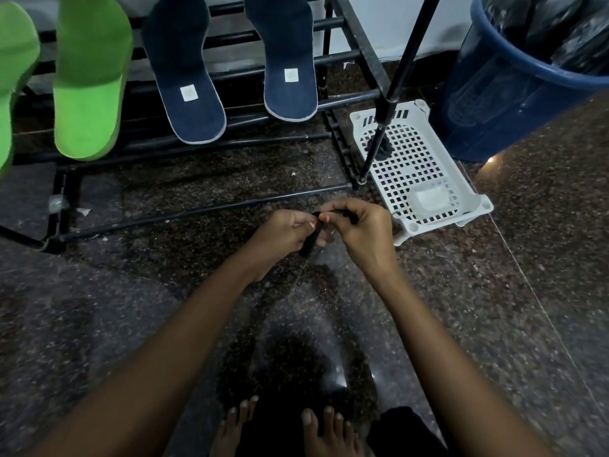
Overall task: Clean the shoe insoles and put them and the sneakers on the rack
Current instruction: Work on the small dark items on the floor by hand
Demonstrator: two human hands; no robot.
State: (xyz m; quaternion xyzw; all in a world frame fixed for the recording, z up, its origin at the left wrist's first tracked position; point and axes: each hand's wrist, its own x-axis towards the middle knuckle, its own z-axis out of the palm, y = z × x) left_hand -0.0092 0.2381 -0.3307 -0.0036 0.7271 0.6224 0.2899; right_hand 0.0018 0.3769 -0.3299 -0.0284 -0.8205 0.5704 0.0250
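I see green insoles (pixel 89 94) and navy insoles (pixel 184 54) on rack (pixel 362 44), white labels (pixel 188 94) unreadable, left hand (pixel 283 235) and right hand (pixel 359 232) pinching black strip (pixel 311 240)

Dark speckled granite floor (pixel 494 308), white wall (pixel 395 24), blue bin (pixel 487 103), white plastic basket (pixel 481 206)
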